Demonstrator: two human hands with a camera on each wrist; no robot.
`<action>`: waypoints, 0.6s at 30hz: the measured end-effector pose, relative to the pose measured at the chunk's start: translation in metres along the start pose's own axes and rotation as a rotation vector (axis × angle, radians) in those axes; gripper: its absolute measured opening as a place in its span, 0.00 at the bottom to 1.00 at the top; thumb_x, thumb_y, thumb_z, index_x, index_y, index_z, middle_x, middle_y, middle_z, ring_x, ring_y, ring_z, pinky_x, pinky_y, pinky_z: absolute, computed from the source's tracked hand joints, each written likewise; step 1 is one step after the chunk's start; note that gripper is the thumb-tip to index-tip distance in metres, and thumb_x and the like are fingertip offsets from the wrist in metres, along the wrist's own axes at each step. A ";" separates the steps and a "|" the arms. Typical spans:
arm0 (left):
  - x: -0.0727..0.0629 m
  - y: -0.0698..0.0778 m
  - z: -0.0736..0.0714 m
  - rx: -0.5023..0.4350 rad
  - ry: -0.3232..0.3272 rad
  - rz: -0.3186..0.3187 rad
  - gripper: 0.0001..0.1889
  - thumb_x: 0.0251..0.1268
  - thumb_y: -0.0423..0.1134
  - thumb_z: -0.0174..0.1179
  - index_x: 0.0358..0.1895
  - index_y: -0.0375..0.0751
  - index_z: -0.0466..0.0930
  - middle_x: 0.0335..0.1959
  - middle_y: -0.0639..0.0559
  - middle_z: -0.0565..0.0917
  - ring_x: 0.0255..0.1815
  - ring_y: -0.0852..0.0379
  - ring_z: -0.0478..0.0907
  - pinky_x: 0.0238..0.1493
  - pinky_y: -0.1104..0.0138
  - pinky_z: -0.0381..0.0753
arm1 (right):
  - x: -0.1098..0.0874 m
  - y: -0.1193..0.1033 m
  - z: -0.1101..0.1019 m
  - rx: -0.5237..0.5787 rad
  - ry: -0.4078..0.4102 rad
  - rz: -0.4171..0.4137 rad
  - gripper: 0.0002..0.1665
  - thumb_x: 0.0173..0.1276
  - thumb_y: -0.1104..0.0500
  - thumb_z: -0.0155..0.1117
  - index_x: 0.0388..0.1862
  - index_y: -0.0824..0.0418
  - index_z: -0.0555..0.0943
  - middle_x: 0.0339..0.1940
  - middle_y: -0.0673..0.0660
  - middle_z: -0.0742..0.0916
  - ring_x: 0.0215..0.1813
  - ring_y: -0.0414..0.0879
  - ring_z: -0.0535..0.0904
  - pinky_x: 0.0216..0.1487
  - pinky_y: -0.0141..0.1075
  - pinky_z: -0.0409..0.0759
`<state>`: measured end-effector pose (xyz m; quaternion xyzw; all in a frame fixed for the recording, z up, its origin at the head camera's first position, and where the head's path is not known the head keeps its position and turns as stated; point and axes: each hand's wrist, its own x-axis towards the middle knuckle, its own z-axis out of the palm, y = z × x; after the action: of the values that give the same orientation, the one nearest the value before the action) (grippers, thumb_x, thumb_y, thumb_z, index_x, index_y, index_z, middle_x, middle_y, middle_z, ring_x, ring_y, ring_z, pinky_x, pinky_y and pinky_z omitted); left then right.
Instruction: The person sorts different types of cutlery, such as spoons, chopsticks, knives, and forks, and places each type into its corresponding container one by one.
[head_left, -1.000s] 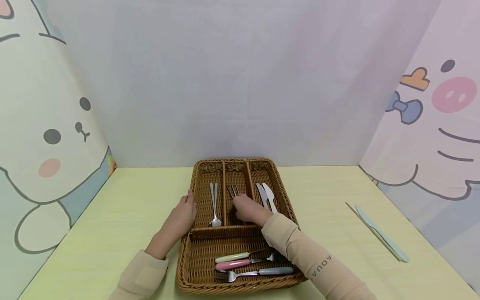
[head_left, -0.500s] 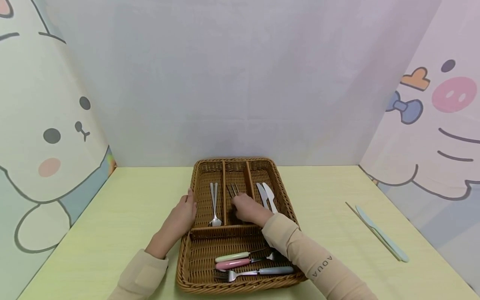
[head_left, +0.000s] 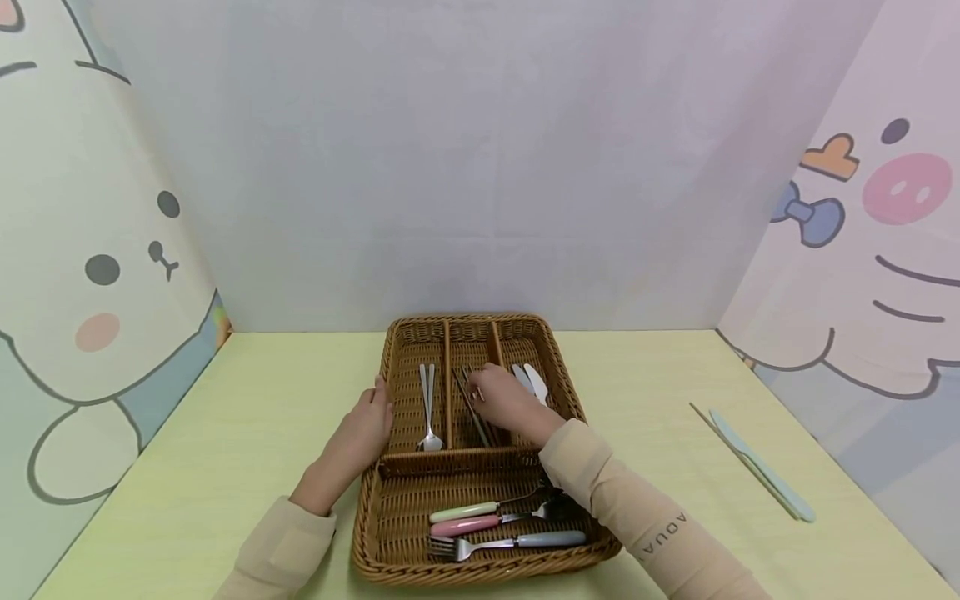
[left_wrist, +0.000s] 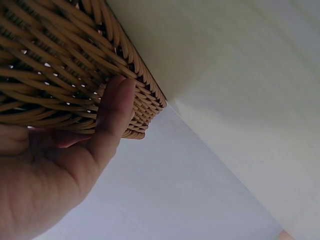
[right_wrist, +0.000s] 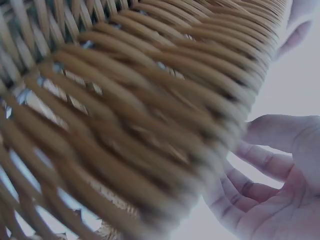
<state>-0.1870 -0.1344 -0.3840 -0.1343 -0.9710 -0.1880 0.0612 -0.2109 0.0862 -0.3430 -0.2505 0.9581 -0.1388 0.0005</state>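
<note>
My left hand (head_left: 365, 429) grips the left wall of a brown wicker cutlery tray (head_left: 363, 533). In the left wrist view, a finger of the left hand (left_wrist: 75, 170) presses on the weave near the rim. Over the middle compartment hovers my right hand (head_left: 506, 400), its fingers bent beside the upper ends of several thin chopsticks (head_left: 474, 412). Past the wicker wall (right_wrist: 150, 100) in the right wrist view, the right hand (right_wrist: 280, 185) shows loosely bent fingers, with the fingertips partly hidden. Two spoons (head_left: 429, 437) lie in the left compartment, and two knives (head_left: 536, 383) in the right one.
Across the front compartment lie a fork with a grey handle (head_left: 551, 539), a pink-handled piece (head_left: 465, 526) and a green-handled piece (head_left: 463, 511). A pale green knife (head_left: 765, 467) and a thin stick (head_left: 712, 427) rest on the table at right. A cloth backdrop (head_left: 480, 208) stands behind.
My right hand has shifted toward the back of the middle compartment, uncovering the near ends of the chopsticks. My left hand stays at the tray wall.
</note>
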 end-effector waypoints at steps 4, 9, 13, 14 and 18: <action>0.000 0.000 0.000 0.008 0.007 0.009 0.27 0.70 0.33 0.41 0.65 0.16 0.49 0.51 0.24 0.71 0.25 0.47 0.78 0.21 0.65 0.76 | -0.006 0.003 -0.011 -0.010 0.040 0.014 0.10 0.62 0.65 0.58 0.42 0.63 0.81 0.37 0.57 0.82 0.37 0.47 0.77 0.35 0.36 0.77; 0.001 0.000 0.000 0.013 0.009 0.011 0.27 0.70 0.34 0.41 0.65 0.16 0.49 0.51 0.24 0.71 0.27 0.45 0.78 0.22 0.64 0.76 | -0.014 0.011 -0.025 0.011 0.073 0.061 0.09 0.62 0.65 0.58 0.42 0.62 0.81 0.37 0.57 0.81 0.37 0.47 0.76 0.35 0.36 0.76; 0.001 -0.001 0.000 0.012 0.003 0.009 0.27 0.70 0.34 0.41 0.65 0.16 0.49 0.51 0.24 0.71 0.26 0.46 0.78 0.21 0.65 0.76 | -0.020 0.023 -0.033 -0.004 0.110 0.083 0.10 0.62 0.65 0.59 0.42 0.63 0.81 0.37 0.57 0.82 0.39 0.47 0.76 0.37 0.38 0.76; 0.001 -0.001 0.000 0.011 0.003 0.009 0.27 0.70 0.34 0.41 0.65 0.16 0.49 0.51 0.24 0.71 0.26 0.46 0.78 0.21 0.65 0.75 | -0.021 0.026 -0.035 -0.007 0.122 0.083 0.10 0.61 0.65 0.59 0.42 0.63 0.81 0.37 0.57 0.82 0.39 0.48 0.76 0.37 0.38 0.76; 0.001 -0.001 0.001 0.009 0.007 0.010 0.27 0.70 0.34 0.41 0.65 0.16 0.49 0.51 0.24 0.71 0.27 0.45 0.78 0.22 0.64 0.76 | -0.029 0.041 -0.043 0.014 0.160 0.094 0.11 0.61 0.66 0.59 0.43 0.65 0.81 0.36 0.59 0.83 0.38 0.49 0.77 0.38 0.40 0.77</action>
<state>-0.1881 -0.1348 -0.3851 -0.1382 -0.9710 -0.1838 0.0660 -0.2080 0.1462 -0.3151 -0.1932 0.9648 -0.1651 -0.0678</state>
